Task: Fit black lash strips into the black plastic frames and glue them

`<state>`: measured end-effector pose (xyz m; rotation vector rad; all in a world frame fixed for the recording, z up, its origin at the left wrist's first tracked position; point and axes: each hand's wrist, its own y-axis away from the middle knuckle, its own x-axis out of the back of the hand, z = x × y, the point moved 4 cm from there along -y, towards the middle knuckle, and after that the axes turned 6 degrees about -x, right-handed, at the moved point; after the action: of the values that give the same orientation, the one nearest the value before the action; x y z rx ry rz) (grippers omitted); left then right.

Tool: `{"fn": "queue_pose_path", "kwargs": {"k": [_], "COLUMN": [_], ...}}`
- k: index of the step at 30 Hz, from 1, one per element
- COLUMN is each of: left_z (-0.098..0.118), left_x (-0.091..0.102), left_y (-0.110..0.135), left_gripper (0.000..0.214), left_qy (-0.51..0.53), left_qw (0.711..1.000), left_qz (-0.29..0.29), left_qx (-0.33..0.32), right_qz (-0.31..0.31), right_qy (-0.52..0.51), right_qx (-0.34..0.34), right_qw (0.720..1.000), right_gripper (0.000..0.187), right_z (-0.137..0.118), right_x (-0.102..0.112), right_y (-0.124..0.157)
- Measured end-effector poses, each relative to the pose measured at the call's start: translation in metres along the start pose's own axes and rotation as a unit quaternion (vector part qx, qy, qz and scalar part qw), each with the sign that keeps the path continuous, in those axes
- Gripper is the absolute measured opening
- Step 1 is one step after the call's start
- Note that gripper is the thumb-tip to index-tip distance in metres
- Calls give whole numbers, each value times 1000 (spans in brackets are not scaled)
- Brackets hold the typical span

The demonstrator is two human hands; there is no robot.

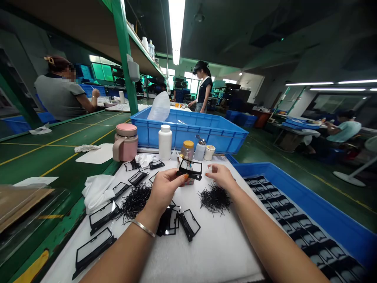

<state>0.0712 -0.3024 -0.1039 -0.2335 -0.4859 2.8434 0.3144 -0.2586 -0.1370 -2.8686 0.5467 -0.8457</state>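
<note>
My left hand (163, 189) is closed on a small black plastic frame (190, 168), held up over the white pad (206, 243). My right hand (221, 175) hovers just right of that frame, its fingers pinched together; whether anything is in them I cannot make out. Below the right hand lies a pile of thin black pins (214, 199). A second pile of black pins (136, 200) lies left of my left wrist. Several more black frames (103, 214) are scattered over the pad.
A blue tray (324, 212) at the right holds rows of black frames. Behind stand a blue crate (206, 135), a pink mug (125, 142), a white bottle (165, 142) and small jars (187, 149). White cloths (97, 190) lie left. Other people work at benches beyond.
</note>
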Motion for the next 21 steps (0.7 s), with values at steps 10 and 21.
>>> {"fn": "queue_pose_path", "kwargs": {"k": [10,21], "left_z": [-4,-9], "left_x": [2,-10], "left_y": [0,5], "left_gripper": [20,18], "left_qy": [12,44], "left_qw": [1000,998], "left_qz": [6,-24], "left_qx": [0,32], "right_qz": [16,133], "right_qy": [-158,-163], "right_qx": [86,322], "right_qw": [984,923], "right_gripper": [47,18], "right_z": [-34,-79], "right_x": [10,36], "right_y": [39,112]}}
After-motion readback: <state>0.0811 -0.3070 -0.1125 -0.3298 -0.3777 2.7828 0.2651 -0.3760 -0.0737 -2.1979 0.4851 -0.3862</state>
